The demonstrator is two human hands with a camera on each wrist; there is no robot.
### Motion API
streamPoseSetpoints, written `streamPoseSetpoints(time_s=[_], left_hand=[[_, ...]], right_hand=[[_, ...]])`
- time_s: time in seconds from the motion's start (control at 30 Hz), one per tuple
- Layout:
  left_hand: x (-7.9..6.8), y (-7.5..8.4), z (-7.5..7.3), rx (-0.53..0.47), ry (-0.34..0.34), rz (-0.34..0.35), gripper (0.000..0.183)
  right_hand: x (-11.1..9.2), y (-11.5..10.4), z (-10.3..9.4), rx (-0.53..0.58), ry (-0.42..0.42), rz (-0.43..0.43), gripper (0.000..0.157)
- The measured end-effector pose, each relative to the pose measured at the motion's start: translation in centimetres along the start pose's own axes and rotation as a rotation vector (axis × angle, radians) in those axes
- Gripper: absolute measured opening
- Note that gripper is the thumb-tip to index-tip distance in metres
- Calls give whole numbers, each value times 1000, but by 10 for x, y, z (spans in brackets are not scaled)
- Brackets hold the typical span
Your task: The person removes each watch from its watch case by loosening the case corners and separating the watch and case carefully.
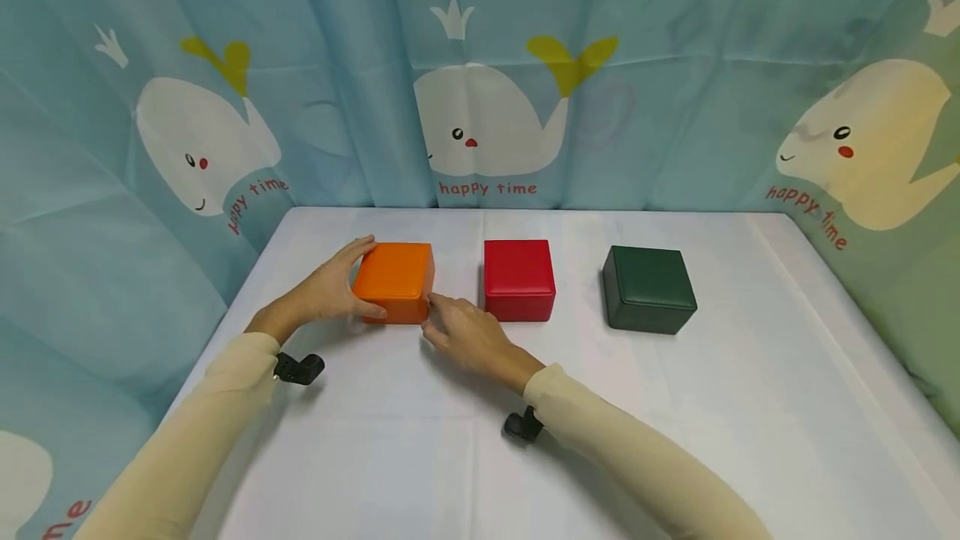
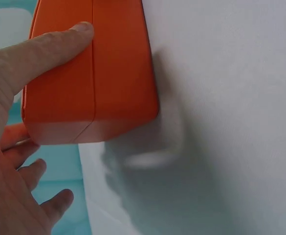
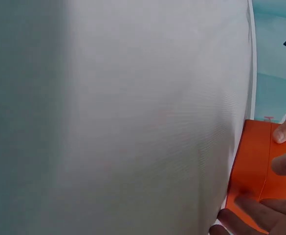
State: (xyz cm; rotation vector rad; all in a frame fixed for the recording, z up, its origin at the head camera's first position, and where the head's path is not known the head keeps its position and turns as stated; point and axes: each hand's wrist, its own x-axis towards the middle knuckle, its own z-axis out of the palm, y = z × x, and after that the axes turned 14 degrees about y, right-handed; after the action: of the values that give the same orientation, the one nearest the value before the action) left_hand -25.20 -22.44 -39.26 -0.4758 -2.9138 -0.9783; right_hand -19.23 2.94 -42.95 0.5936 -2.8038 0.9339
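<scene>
On the bench [image 1: 420, 440] | orange box [image 1: 395, 280] leftmost of 3 | left hand [image 1: 326, 290] cupped its left side, thumb on front | right hand [image 1: 465, 336] fingertips touched front-right corner, fingers loosely extended.

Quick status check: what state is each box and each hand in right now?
orange box: lid closed, on the table, held between both hands.
red box: closed, untouched, middle of the row.
dark green box: closed, untouched, at the right of the row.
left hand: grips the orange box's left side, thumb on its front.
right hand: fingertips touch the orange box's front right corner.
</scene>
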Motion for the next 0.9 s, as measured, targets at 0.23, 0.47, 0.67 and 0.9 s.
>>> streamPoseSetpoints(time_s=[0.23, 0.47, 0.67, 0.9], left_hand=[[0, 2, -3, 41, -18, 11, 117], [0, 0, -4, 7, -28, -8, 116], [4, -1, -7, 37, -41, 22, 110], [7, 2, -11, 75, -33, 31, 110]], right_hand=[[10, -6, 3, -57, 39, -7, 49], [13, -4, 5, -54, 65, 4, 48], [14, -5, 7, -108, 105, -14, 39], [17, -5, 10, -182, 114, -53, 36]])
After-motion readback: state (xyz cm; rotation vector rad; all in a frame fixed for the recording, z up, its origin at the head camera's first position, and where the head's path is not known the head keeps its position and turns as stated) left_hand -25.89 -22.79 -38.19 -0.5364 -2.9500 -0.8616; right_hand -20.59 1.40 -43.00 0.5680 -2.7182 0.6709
